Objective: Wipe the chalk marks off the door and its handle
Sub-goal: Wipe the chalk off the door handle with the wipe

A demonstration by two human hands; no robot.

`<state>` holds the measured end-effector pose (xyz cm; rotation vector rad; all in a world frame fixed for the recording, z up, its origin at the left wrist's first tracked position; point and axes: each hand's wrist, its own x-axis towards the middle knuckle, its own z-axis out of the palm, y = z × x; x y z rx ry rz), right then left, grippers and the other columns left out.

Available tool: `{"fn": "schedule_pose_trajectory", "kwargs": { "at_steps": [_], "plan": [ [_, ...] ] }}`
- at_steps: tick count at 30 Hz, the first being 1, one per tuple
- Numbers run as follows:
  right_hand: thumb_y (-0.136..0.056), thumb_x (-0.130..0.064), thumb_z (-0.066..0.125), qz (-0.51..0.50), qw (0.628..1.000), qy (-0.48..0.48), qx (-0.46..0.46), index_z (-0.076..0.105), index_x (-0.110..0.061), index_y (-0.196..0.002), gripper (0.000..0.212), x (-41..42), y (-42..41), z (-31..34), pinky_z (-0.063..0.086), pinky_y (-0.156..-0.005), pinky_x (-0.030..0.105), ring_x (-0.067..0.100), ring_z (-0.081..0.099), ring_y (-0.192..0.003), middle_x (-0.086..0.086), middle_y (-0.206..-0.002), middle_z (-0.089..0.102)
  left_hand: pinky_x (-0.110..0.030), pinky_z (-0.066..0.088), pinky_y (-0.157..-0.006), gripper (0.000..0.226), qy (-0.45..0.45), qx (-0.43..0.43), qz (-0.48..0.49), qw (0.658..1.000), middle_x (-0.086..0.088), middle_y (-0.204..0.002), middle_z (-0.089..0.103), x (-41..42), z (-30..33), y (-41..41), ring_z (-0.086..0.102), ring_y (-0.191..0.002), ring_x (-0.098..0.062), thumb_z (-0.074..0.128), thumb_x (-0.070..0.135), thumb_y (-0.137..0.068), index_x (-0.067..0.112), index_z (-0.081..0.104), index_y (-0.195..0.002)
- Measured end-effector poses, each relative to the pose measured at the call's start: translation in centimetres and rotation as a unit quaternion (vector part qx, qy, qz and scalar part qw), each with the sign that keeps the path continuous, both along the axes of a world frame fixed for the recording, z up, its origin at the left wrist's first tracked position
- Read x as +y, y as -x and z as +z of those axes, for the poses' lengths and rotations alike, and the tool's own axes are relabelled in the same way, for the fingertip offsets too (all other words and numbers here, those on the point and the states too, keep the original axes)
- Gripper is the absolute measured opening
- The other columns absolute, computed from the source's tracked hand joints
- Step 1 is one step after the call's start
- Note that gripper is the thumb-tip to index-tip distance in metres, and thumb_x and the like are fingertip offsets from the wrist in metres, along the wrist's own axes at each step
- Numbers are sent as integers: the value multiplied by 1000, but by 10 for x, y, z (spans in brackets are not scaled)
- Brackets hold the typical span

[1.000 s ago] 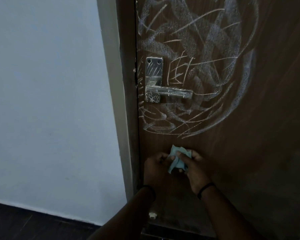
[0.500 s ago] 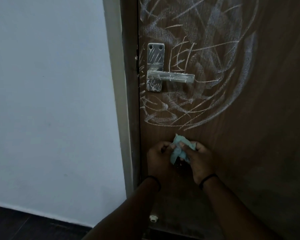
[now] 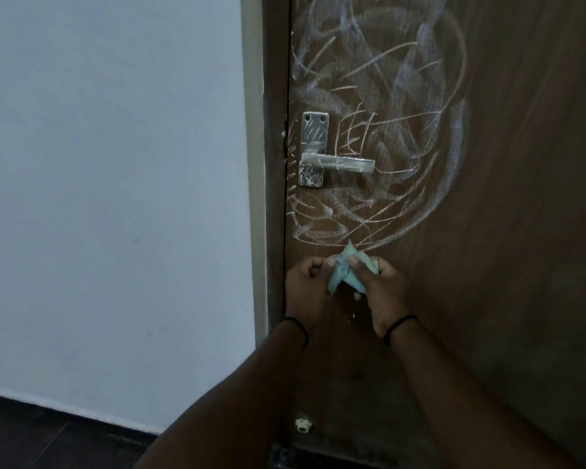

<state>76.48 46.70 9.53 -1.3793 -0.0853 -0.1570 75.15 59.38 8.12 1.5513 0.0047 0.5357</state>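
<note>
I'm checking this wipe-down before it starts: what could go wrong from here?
The cloth is small and bunched between the left hand and right hand, so it may smear the broad chalk marks rather than lift them. Chalk on the handle and its plate sits around edges and screws, easily missed.

White chalk marks [image 3: 376, 137] scrawl across the brown door [image 3: 508, 231] and its steel handle [image 3: 337, 163].

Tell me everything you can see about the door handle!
The handle looks like silvery metal: a flat lever pointing right, level, on a tall plate with two screws at its top. It sits near the left edge of the brown door. Chalk marks scribble over lever and plate. No hand touches it.
</note>
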Motion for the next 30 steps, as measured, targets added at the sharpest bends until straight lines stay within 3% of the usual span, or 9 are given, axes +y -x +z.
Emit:
{"fn": "schedule_pose_trajectory", "kwargs": {
  "at_steps": [2, 7, 13, 17, 22, 25, 30],
  "plan": [
    [-92, -17, 67, 14, 1000, -4, -4, 70, -12, -99, 9, 2, 1, 8, 56, -54, 24, 13, 69, -68, 3, -83, 76, -23, 51, -48, 17, 31, 15, -25, 999, -4, -74, 71, 1, 8, 2, 62, -55, -10, 64, 23, -94, 8, 69, -90],
    [-85, 3, 68, 38, 999, -13, -11, 72, -12, -96, 20, 8, 11, 29, 59, -71, 34, 20, 70, -78, 11, -90, 74, -28, 53, -55, 8, 61, 20, -40, 997, -14, -79, 71, 9, 28, 9, 64, -62, -17, 64, 3, -90, 2, 72, -91],
    [-86, -15, 73, 35, 999, -22, -20, 69, -11, -91, 8, 17, 33, 55, 57, -63, 26, 16, 70, -75, 7, -86, 74, -24, 57, -56, 12, 47, 18, -70, 996, -18, -90, 70, 20, 61, 35, 66, -68, -16, 60, 1, -93, -2, 69, -101],
    [-93, -24, 65, 47, 999, -13, -19, 67, -12, -87, 14, 25, 48, 71, 53, -58, 23, 11, 68, -69, 3, -82, 73, -40, 57, -72, 18, 16, 12, -77, 997, -21, -94, 70, 27, 83, 58, 65, -79, -27, 58, -12, -88, -5, 69, -100],
    [-97, -21, 61, 33, 999, -18, -14, 65, -12, -89, 13, 28, 71, 92, 55, -76, 38, 21, 66, -81, 10, -90, 71, -40, 58, -78, 32, -39, 3, -86, 995, -25, -103, 71, 36, 110, 96, 67, -85, -26, 54, -20, -82, -7, 70, -106],
    [-92, -18, 67, 60, 998, -18, -29, 65, -11, -91, 8, 24, 93, 108, 55, -85, 44, 26, 68, -86, 13, -95, 72, -34, 58, -67, 34, -39, 26, -89, 995, -20, -98, 71, 38, 130, 119, 66, -79, -24, 49, -19, -83, -4, 71, -105],
    [-88, -17, 72, 82, 996, -12, -43, 65, -13, -93, 9, 4, 131, 131, 57, -84, 46, 28, 69, -91, 11, -95, 73, -25, 54, -51, 22, -6, 61, -86, 994, -16, -84, 69, 23, 156, 156, 66, -61, -17, 53, 1, -91, -6, 68, -104]
  ]
}}
